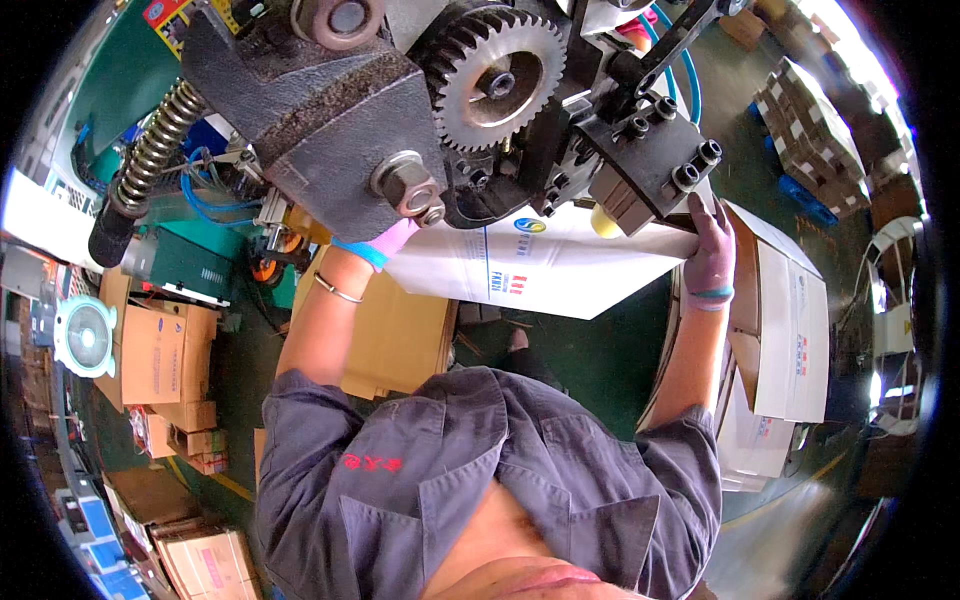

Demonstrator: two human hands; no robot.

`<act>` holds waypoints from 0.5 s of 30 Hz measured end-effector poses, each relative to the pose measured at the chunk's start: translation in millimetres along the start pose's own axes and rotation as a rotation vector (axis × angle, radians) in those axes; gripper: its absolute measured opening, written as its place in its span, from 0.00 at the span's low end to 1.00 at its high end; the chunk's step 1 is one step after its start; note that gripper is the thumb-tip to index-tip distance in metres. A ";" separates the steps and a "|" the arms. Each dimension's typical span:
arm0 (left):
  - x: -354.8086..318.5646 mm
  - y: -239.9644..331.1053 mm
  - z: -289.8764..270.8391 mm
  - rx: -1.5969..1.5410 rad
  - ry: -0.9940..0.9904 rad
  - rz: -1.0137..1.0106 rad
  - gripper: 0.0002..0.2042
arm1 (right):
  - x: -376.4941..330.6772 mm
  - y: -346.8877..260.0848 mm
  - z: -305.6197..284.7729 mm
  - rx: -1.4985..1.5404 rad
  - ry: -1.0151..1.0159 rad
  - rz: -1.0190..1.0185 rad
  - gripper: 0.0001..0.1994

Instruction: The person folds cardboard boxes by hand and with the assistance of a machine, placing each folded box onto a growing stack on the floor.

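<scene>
Cardboard sheet [545,265] spanning between gloved left hand [385,243], right hand [712,255]

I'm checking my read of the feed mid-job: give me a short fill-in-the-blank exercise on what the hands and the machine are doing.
1. Both hands hold a flat white ____ sheet under the machine.
2. The left hand and the right hand wear ____ gloves with blue cuffs.
3. Above the sheet sits a toothed metal ____.
4. A thin ____ circles the left wrist.

Missing words: cardboard; purple; gear; bracelet
</scene>
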State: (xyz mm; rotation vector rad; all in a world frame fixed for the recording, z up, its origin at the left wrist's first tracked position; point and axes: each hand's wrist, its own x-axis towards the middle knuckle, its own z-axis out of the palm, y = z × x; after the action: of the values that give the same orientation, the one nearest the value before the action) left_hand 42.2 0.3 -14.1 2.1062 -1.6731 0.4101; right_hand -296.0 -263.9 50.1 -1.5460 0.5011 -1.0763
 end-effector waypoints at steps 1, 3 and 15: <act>-1.2 -5.0 2.0 -0.003 -0.051 -0.006 0.24 | 0.7 9.6 -2.9 -0.099 -0.014 -0.109 0.16; 0.1 1.6 -5.8 -0.397 -0.089 -0.095 0.25 | 4.0 24.7 -10.6 -0.446 -0.029 -0.412 0.18; 6.7 18.5 -29.4 0.136 -0.152 -0.235 0.27 | 0.7 23.3 5.5 0.206 0.189 0.053 0.24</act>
State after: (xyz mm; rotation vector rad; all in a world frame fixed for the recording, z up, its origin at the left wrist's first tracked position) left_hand 26.6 5.6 17.2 2.4560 -1.4881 0.3040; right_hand -285.6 -268.0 28.9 -1.2517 0.5386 -1.2004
